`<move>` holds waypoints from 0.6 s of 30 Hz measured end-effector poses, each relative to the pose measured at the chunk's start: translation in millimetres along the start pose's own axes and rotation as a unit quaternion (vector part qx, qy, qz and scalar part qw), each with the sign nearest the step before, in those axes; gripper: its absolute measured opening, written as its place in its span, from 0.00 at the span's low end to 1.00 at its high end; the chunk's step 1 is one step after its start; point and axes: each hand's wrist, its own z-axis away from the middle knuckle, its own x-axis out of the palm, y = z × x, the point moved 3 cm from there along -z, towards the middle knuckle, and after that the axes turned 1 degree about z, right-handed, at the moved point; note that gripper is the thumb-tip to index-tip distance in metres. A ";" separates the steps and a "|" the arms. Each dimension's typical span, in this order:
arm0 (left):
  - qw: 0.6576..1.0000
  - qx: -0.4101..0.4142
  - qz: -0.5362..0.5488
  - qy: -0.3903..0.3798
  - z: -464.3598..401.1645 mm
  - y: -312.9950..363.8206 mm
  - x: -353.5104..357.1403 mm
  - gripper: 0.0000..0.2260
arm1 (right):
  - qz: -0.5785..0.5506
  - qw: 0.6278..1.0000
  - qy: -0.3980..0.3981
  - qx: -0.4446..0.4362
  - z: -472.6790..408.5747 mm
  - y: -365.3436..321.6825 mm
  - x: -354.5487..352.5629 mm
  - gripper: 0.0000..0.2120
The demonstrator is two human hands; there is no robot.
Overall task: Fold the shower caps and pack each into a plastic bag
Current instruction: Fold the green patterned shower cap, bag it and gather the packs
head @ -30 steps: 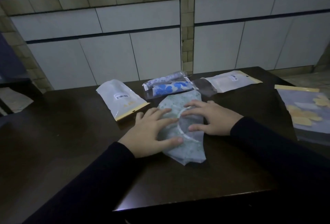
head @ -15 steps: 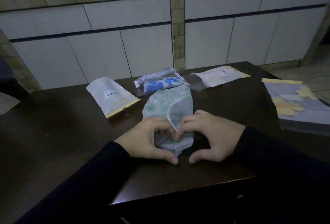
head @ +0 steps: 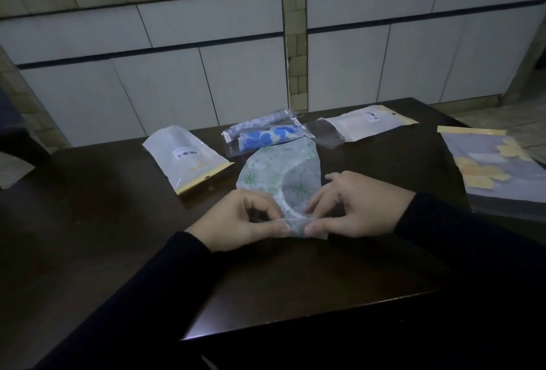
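Observation:
A pale shower cap with green flower print [head: 277,171] lies folded on the dark wooden table [head: 103,222]. My left hand [head: 239,219] pinches its near edge from the left. Facing it, my right hand [head: 357,207] pinches the same edge from the right, thumbs nearly meeting. Behind the cap lie two packed clear bags, one with a blue-flowered cap [head: 267,136] and one with a blue-patterned cap [head: 260,121]. A clear plastic bag [head: 328,133] lies flat to their right.
A white pouch with a barcode label and yellow strip [head: 184,157] lies left of the cap. Another white pouch [head: 366,123] sits at the back right. A large bag with yellow flowers [head: 499,169] covers the right table edge. White cabinet doors [head: 206,74] stand behind.
My hands went from pressing flat on the cap to pinching its near edge. The cap's near end has been drawn in and now looks shorter and narrower.

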 end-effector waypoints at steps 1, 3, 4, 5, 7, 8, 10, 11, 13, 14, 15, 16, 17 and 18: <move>1.000 -0.005 0.008 -0.003 -0.4 -1.8 -0.1 0.01 | -0.003 1.000 0.004 0.000 2.1 0.2 -0.2 0.16; 1.000 -0.007 0.012 -0.003 0.2 -3.4 -0.3 0.00 | -0.001 1.000 0.019 -0.013 6.7 -1.7 1.1 0.17; 1.000 0.000 0.008 0.003 1.1 -3.2 -1.0 0.02 | -0.002 0.999 0.030 -0.022 8.4 -2.8 1.6 0.18; 1.000 0.010 -0.001 0.009 2.0 -1.9 -1.7 0.04 | -0.005 0.999 0.043 -0.025 9.6 -2.4 2.7 0.18; 0.999 0.028 -0.027 0.016 4.2 1.6 -3.2 0.07 | -0.026 0.997 0.076 -0.008 11.0 2.3 4.1 0.21; 0.998 0.037 -0.040 0.016 5.3 3.7 -3.1 0.06 | -0.039 0.995 0.092 0.005 11.7 4.8 5.1 0.24; 0.997 0.054 -0.061 0.018 6.2 5.3 -2.3 0.03 | -0.051 0.991 0.119 0.022 11.5 7.2 9.9 0.24; 0.996 0.056 -0.067 0.019 6.0 5.1 -1.8 0.02 | -0.054 0.990 0.127 0.031 10.9 8.2 12.8 0.22; 0.996 0.046 -0.071 0.021 4.9 2.3 -0.7 0.05 | -0.055 0.989 0.128 0.056 8.6 8.8 16.5 0.19; 0.996 0.039 -0.082 0.023 4.0 0.2 -0.5 0.06 | -0.051 0.989 0.124 0.066 7.2 8.7 17.4 0.19; 0.994 0.031 -0.103 0.024 3.2 -0.8 -0.2 0.07 | -0.049 0.989 0.121 0.076 6.1 8.8 18.1 0.20; 0.992 0.020 -0.126 0.021 2.3 -2.1 -0.5 0.07 | -0.050 0.988 0.121 0.084 5.3 8.9 18.0 0.20; 0.990 0.004 -0.142 0.014 2.1 -3.0 -0.4 0.08 | -0.055 0.987 0.122 0.091 4.9 9.0 17.5 0.20; 0.989 -0.011 -0.145 0.006 1.9 -3.8 -0.5 0.08 | -0.058 0.986 0.125 0.097 4.7 9.5 17.1 0.20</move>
